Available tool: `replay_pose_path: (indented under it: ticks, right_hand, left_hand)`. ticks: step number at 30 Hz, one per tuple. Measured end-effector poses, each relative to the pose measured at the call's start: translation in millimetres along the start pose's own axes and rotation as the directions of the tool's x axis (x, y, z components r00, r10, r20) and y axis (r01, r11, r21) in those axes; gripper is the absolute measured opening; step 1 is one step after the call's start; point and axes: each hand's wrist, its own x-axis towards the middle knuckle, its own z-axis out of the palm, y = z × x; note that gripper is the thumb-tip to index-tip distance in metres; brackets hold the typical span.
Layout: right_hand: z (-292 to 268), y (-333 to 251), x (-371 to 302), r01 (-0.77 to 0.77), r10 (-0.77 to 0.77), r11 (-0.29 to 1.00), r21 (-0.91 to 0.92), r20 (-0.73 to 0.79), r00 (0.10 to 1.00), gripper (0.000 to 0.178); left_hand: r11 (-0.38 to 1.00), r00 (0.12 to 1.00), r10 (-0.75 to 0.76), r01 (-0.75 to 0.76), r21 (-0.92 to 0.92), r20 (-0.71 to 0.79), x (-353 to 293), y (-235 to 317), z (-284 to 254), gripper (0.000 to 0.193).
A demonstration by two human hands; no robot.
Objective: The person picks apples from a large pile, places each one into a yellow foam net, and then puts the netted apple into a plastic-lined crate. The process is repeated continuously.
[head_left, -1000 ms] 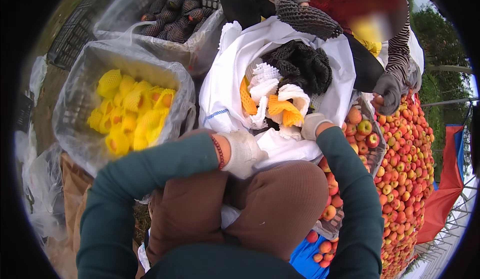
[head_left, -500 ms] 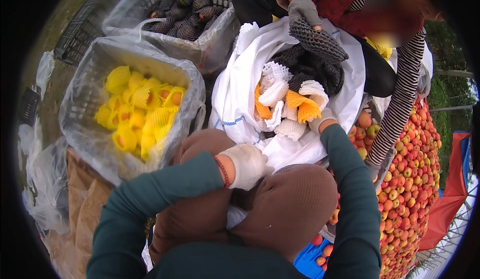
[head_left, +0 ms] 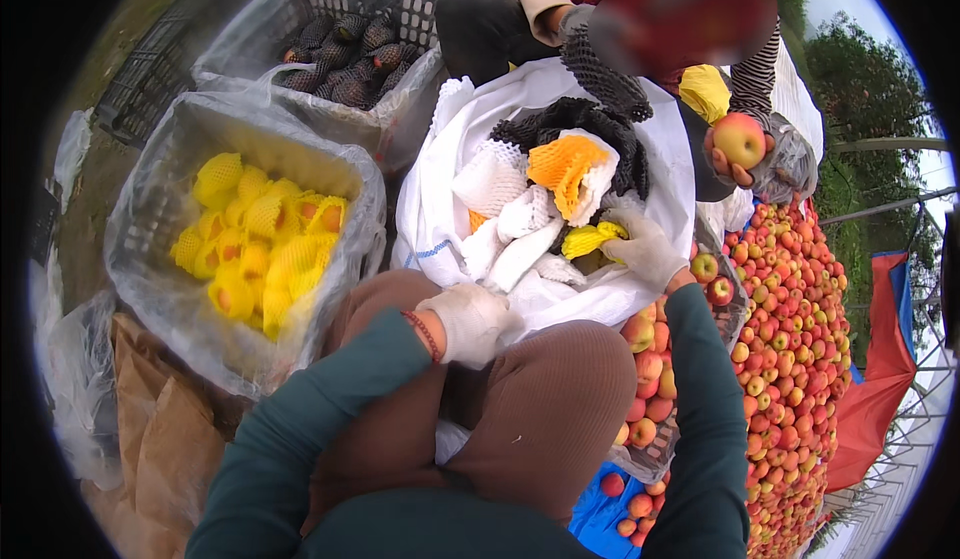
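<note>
A white woven sack stands open between my knees, with white foam net sleeves, an orange one and black ones in its mouth. My right hand, in a pale glove, pinches a yellow foam net sleeve inside the sack's right side. My left hand, gloved too, is closed on the sack's near rim; its fingertips are hidden. Across the sack, a co-worker holds a black foam net sleeve in one gloved hand and an apple in the other.
At left, a plastic-lined crate holds apples in yellow nets. Behind it, another lined crate holds fruit in black nets. A large apple heap lies at right, beside a crate of apples. Brown paper lies lower left.
My right hand has moved from the sack's rim onto a yellow foam net sleeve. The co-worker's far hand has come up with an apple. The view has shifted slightly; my left hand stays at the rim.
</note>
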Motion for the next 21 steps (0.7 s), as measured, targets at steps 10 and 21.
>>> replay_pose_path:
  ticks: [10,21]
  right_hand:
    - [-20.7,-68.7,-63.5,0.078,0.121,0.398,0.914,-0.136,0.983,0.045]
    - [-17.1,-169.6,-96.8,0.204,-0.156,0.522,0.828,-0.143,0.977,0.045]
  left_hand:
    - [0.746,0.664,-0.347,-0.233,-0.624,-0.663,-51.7,34.5,-27.2,0.029]
    - [0.958,0.383,0.006,-0.267,-0.104,-0.924,-68.6,85.0,-90.4,0.032]
